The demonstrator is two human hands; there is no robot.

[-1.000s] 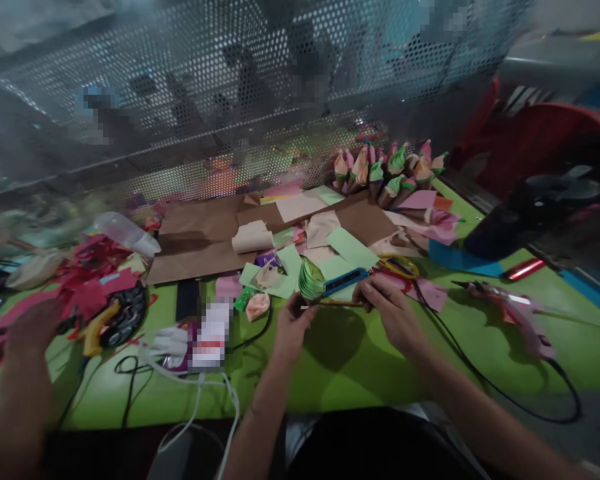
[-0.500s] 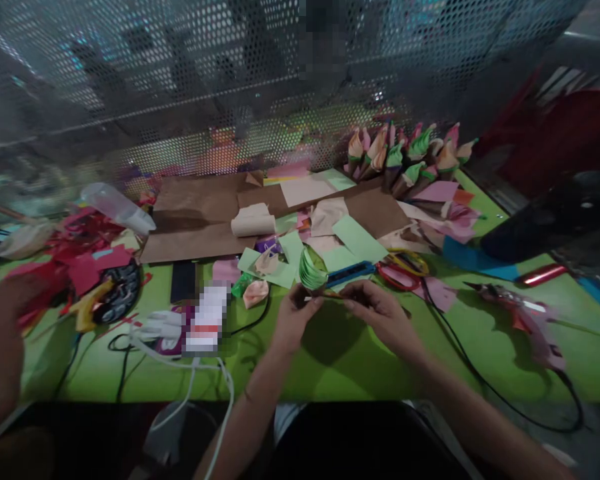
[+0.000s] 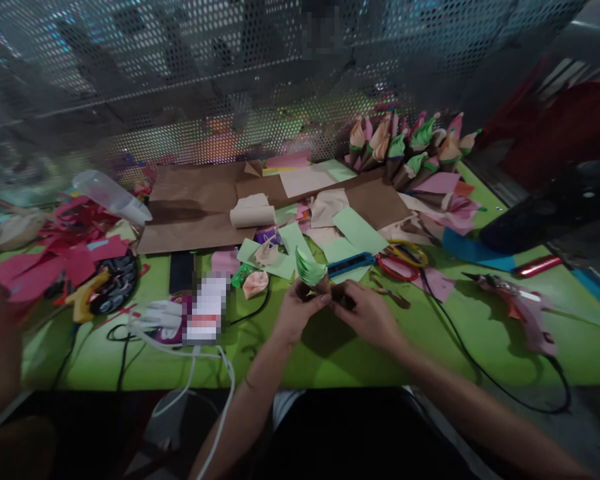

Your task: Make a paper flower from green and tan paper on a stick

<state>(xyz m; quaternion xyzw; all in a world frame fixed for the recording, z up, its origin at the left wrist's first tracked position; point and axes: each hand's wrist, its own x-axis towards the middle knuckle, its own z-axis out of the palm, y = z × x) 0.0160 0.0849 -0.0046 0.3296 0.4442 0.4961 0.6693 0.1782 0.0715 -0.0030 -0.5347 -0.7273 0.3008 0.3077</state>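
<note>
A paper ice cream cone (image 3: 311, 269) with a green swirled top and a brown base stands upright between my hands, above the front of the green table (image 3: 260, 367). My left hand (image 3: 300, 310) is closed around its brown lower part. Close against that base, my right hand (image 3: 361, 308) has its thumb and fingers pinched together; whatever they hold is too small to make out. A blue box cutter (image 3: 351, 265) lies just behind my hands, and red- and yellow-handled scissors (image 3: 403, 260) lie beyond my right hand.
Several finished paper cones (image 3: 415, 143) cluster at the back right. A pink glue gun (image 3: 527, 310) with its cord lies right; a yellow glue gun (image 3: 87, 297) lies left. Brown paper (image 3: 195, 207) spreads behind. A power strip (image 3: 173, 320) carries cables. Another person's arm (image 3: 0, 347) shows at far left.
My right hand has moved left, closer to the cone's base, and a brown scrap is now uncovered on the table beside it. The other person's arm has drawn back leftward.
</note>
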